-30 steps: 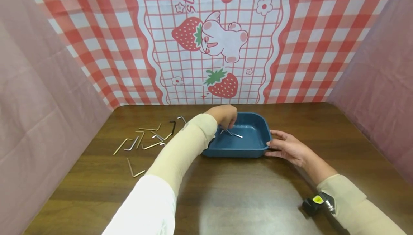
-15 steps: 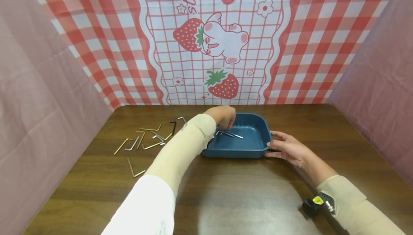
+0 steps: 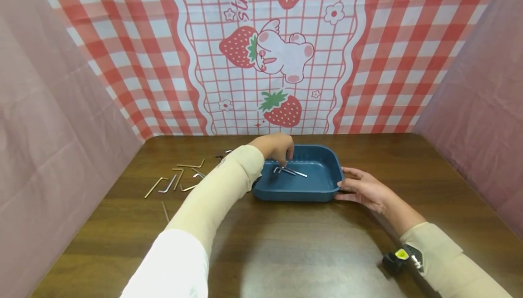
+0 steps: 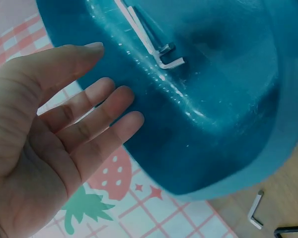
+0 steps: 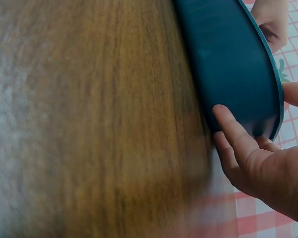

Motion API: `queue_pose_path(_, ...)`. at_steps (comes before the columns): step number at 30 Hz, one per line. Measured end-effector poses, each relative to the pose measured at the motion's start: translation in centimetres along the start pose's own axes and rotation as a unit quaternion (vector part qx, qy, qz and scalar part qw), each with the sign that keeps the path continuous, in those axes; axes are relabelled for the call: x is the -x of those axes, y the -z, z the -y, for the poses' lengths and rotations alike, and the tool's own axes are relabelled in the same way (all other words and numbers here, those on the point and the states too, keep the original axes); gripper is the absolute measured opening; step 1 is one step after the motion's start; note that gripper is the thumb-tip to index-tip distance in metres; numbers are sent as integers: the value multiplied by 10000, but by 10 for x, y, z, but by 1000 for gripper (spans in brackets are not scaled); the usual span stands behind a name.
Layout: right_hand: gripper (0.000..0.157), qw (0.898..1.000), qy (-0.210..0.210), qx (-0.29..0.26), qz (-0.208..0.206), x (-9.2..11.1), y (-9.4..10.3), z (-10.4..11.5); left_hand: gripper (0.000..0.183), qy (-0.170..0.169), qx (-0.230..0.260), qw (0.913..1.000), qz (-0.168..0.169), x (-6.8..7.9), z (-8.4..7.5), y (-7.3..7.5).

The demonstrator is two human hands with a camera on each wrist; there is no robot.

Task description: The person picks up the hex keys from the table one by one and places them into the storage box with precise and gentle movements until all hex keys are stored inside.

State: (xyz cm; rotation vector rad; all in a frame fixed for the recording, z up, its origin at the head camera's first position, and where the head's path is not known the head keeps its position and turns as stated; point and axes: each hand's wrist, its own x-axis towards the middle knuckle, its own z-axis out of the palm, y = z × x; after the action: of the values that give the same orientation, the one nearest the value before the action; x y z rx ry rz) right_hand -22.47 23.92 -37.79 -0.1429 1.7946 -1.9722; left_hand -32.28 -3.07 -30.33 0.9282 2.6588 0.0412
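Observation:
Two silver hex keys (image 3: 297,172) lie side by side on the floor of a blue tray (image 3: 294,196). Over the tray's left part hovers my left hand (image 3: 278,147). In the left wrist view the left hand (image 4: 64,119) has loosely bent fingers, holds nothing, and is apart from the silver hex keys (image 4: 144,37). My right hand (image 3: 365,190) touches the tray's right end with spread fingers. In the right wrist view the right hand (image 5: 268,163) rests fingertips against the outer wall of the tray (image 5: 233,64), one digit at the rim.
Several loose brass and silver hex keys (image 3: 178,178) lie on the wooden table (image 3: 294,243) left of the tray, some hidden by the left sleeve (image 3: 216,202). A strawberry-print cloth (image 3: 286,52) hangs behind the table, with pink cloth (image 3: 470,107) at the sides.
My left hand has let go of a hex key, which now lies beside another in the tray, and has shifted slightly left. The right hand keeps its place at the tray.

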Motion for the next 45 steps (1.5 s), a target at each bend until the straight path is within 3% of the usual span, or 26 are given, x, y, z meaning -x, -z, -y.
queue_pose_path(9,78,9999,30,118,-10,0,-1,-1,27,-343,-313,9986,-245,11,-3,8)
queue_pose_path(14,79,9999,53,113,6,1,-3,-1,26,-495,-198,9981,-310,24,-2,13)
queue_pose_path(32,78,10000,-9,82,-53,1,-3,-1,27,-643,75,9916,-1124,76,27,22)
queue_pose_path(45,78,9999,-41,85,-57,1,-3,0,26,-490,283,9862,-1558,106,56,13)
